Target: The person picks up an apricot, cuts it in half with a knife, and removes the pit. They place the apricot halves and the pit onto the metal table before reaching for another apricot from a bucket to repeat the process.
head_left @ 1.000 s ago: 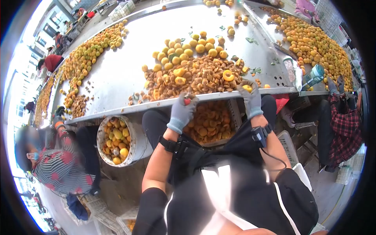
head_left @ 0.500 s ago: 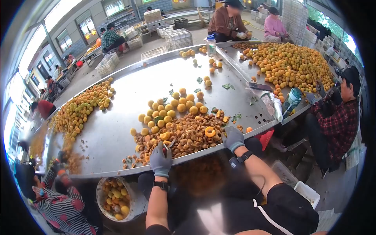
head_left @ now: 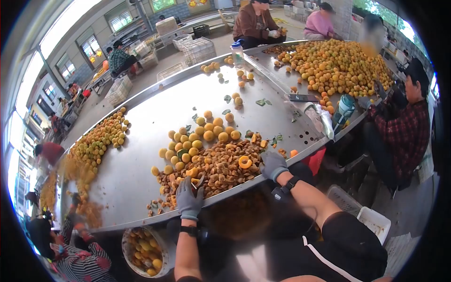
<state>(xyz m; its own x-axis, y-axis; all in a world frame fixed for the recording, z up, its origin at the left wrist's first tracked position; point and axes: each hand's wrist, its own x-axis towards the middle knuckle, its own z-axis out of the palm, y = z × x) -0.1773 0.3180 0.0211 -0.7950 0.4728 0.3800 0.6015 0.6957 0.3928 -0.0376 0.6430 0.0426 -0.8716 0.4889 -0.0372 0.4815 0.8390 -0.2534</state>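
Note:
My left hand (head_left: 189,201), in a grey glove, is at the near edge of the metal table, closed on a small metal tool with a thin blade (head_left: 201,180). Just beyond its fingertips lies a piece of orange apricot flesh (head_left: 191,172). My right hand (head_left: 273,165), also gloved, rests at the right edge of a heap of brown apricot pits (head_left: 221,167); its fingers look extended, with nothing visible in them. Between the hands, a halved apricot (head_left: 244,162) lies cut side up on the pits. Whole apricots (head_left: 209,135) sit behind the heap.
A steel table (head_left: 141,164) carries more apricots (head_left: 101,138) at left and a large pile (head_left: 333,66) at right. A phone (head_left: 303,97), a plastic bag (head_left: 322,120) and a teal bottle (head_left: 344,113) stand right. Below is a bucket of apricots (head_left: 148,251). Co-workers sit on both sides.
The camera view has shifted and tilted slightly. My left hand has reached a little further onto the pits by the apricot piece. My right hand stays at the heap's right edge.

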